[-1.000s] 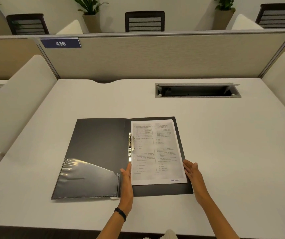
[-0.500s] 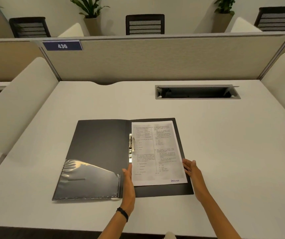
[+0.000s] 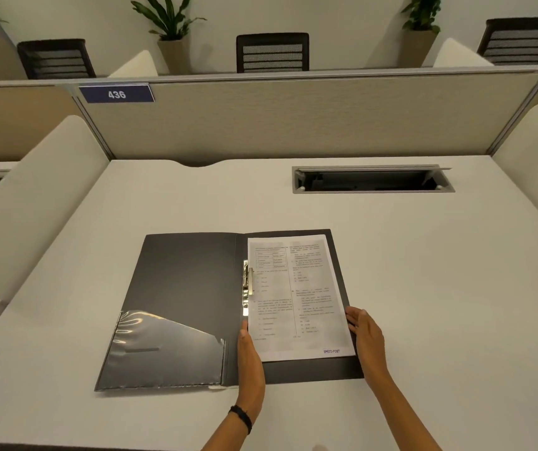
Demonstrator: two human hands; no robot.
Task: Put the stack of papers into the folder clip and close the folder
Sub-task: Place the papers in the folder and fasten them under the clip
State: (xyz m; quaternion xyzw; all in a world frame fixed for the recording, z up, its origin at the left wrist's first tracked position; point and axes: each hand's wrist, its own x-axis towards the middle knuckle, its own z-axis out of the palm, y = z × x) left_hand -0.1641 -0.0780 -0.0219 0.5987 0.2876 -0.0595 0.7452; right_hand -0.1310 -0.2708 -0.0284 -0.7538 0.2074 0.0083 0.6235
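Note:
A dark grey folder (image 3: 183, 281) lies open on the white desk. Its left cover carries a clear plastic pocket (image 3: 163, 349). The stack of printed papers (image 3: 296, 297) rests on the right half, its left edge at the metal clip (image 3: 246, 284) by the spine; the clip's arm lies over that edge. My left hand (image 3: 249, 356) stands flat on edge against the stack's lower left side. My right hand (image 3: 366, 336) is pressed flat against the lower right side. Neither hand grips the sheets.
A recessed cable tray (image 3: 371, 180) opens in the desk (image 3: 440, 288) at the back right. A fabric partition (image 3: 293, 118) with a "436" label (image 3: 116, 94) closes the far side. Curved white dividers (image 3: 33, 203) flank the desk. Chairs and plants stand beyond.
Both hands stay against the sides of the stack, the right one edging slightly closer to it. The view has tilted a little, so everything sits lower in frame.

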